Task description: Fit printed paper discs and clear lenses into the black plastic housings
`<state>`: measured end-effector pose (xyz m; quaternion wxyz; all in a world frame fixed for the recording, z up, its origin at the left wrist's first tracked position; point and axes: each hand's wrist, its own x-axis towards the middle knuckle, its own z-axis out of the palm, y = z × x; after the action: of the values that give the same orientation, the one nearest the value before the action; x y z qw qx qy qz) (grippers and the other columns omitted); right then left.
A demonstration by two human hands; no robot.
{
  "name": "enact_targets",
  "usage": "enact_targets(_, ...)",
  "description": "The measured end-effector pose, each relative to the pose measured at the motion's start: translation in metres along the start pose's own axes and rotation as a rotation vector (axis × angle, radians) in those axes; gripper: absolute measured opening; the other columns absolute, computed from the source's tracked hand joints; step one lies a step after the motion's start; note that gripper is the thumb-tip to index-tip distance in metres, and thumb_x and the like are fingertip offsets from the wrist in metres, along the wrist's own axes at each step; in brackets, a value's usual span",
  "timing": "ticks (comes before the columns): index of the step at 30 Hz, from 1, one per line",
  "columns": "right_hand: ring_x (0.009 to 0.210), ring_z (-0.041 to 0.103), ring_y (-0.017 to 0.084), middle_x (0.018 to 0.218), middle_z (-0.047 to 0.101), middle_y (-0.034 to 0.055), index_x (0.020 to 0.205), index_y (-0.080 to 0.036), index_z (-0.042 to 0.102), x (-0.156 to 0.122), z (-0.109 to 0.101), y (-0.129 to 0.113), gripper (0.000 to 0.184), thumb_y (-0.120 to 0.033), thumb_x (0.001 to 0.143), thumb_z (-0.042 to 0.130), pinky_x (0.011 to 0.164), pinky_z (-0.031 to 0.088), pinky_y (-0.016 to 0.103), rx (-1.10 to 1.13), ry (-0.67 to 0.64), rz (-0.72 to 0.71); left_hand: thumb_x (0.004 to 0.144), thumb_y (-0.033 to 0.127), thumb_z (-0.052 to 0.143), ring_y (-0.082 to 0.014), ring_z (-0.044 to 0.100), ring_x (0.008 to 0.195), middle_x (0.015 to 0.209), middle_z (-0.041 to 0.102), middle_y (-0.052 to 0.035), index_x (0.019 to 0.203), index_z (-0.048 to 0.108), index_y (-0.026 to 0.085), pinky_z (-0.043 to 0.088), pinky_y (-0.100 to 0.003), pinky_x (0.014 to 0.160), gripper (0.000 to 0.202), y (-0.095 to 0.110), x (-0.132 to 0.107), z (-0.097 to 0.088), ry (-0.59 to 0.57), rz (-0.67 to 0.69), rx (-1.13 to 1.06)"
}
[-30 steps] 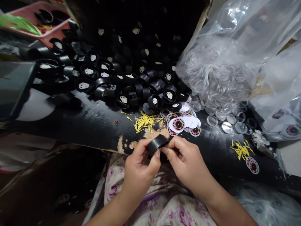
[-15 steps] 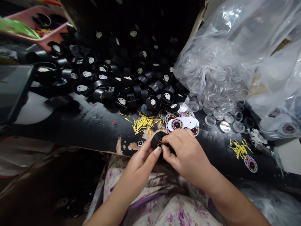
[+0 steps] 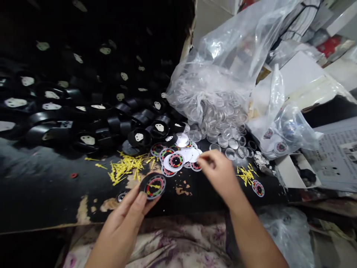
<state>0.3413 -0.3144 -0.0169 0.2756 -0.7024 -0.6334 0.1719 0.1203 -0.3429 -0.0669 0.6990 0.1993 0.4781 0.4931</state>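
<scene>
My left hand [image 3: 126,216] holds a black round case [image 3: 153,185] by its lower edge; a coloured dial and a yellow pointer show inside it. My right hand [image 3: 219,173] reaches forward over the black table [image 3: 41,186], its fingers blurred and curled beside a small heap of printed dial discs [image 3: 178,158]. Clear round lenses [image 3: 232,150] lie just beyond its fingertips. Whether it holds anything is unclear.
A big pile of black cases [image 3: 92,111] fills the back left. Yellow pointers [image 3: 125,167] are scattered mid-table, and a second small bunch [image 3: 245,174] lies to the right. A clear bag of lenses [image 3: 217,93] and a smaller bag of discs [image 3: 281,137] stand at right.
Both hands were together on the black case; now my right hand has let go and moved forward to the discs. My left hand holds the case face up. The view has swung right.
</scene>
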Motion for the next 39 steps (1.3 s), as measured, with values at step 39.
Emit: enact_targets(39,0.061,0.045,0.013,0.063,0.051,-0.0012,0.066,-0.02,0.045,-0.012,0.057,-0.074,0.04,-0.031,0.102,0.03,0.064,0.031,0.027,0.178,-0.03,-0.364,0.085,0.037,0.065,-0.0228,0.061,0.12,0.13,0.066,-0.0021,0.118,0.067,0.028,0.048,-0.03,0.101,0.034,0.016,-0.004,0.001,-0.238,0.263,0.494)
